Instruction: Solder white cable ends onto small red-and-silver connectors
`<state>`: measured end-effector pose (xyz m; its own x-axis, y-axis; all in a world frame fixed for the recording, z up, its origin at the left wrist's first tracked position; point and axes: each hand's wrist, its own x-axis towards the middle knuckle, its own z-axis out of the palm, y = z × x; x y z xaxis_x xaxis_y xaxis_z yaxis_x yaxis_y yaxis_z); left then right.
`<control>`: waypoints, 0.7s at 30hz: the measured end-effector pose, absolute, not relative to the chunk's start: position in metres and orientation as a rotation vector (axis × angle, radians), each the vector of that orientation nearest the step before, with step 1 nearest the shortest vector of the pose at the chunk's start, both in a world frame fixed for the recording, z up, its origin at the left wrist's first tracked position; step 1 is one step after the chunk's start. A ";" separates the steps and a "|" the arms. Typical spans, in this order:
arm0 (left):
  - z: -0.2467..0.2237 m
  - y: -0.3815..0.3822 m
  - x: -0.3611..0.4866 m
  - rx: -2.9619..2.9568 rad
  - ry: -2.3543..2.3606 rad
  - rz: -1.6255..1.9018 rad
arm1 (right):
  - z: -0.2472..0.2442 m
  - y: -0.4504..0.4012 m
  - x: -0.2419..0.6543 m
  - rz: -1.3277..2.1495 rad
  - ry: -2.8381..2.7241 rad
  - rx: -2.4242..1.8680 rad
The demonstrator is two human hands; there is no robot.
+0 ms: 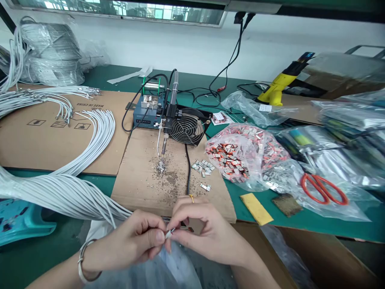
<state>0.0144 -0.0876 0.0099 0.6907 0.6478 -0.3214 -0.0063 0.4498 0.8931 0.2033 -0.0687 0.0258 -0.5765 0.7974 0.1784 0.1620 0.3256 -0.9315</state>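
Note:
My left hand pinches a small white cable end with a dark tip between thumb and forefinger. At that tip, the thumb and forefinger of my right hand are closed; whether a tiny part sits between them is hidden. Just beyond my hands lies a cardboard sheet strewn with dark specks. A soldering iron is clamped tip-down over it, above a small pile of solder bits. Small metal connector shells lie to the right, with a few more closer to me.
A bundle of white cables runs along the left. Behind stand a soldering station and a fan. On the right are a bag of orange connectors, red-handled scissors, a yellow sponge and a yellow heat gun.

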 end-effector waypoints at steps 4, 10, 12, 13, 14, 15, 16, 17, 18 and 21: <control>0.008 -0.083 0.011 0.953 0.628 0.375 | 0.027 -0.067 0.201 1.261 -1.997 -0.812; 0.003 -0.077 0.013 0.762 0.474 0.450 | 0.007 -0.074 0.183 1.264 -1.559 -0.698; 0.001 -0.076 0.014 0.703 0.424 0.474 | -0.002 -0.077 0.176 1.168 -1.438 -0.681; -0.001 -0.075 0.014 0.678 0.407 0.474 | -0.005 -0.078 0.173 1.122 -1.406 -0.671; -0.002 -0.075 0.014 0.658 0.395 0.467 | -0.008 -0.079 0.170 1.093 -1.393 -0.658; -0.003 -0.075 0.014 0.643 0.389 0.458 | -0.009 -0.080 0.168 1.083 -1.392 -0.642; -0.004 -0.076 0.014 0.632 0.384 0.452 | -0.010 -0.080 0.167 1.089 -1.398 -0.628; -0.005 -0.076 0.014 0.624 0.383 0.452 | -0.010 -0.081 0.165 1.097 -1.401 -0.622; -0.006 -0.076 0.014 0.621 0.385 0.460 | -0.010 -0.082 0.162 1.099 -1.399 -0.624; -0.010 -0.079 0.014 0.621 0.409 0.529 | -0.010 -0.083 0.155 1.052 -1.345 -0.688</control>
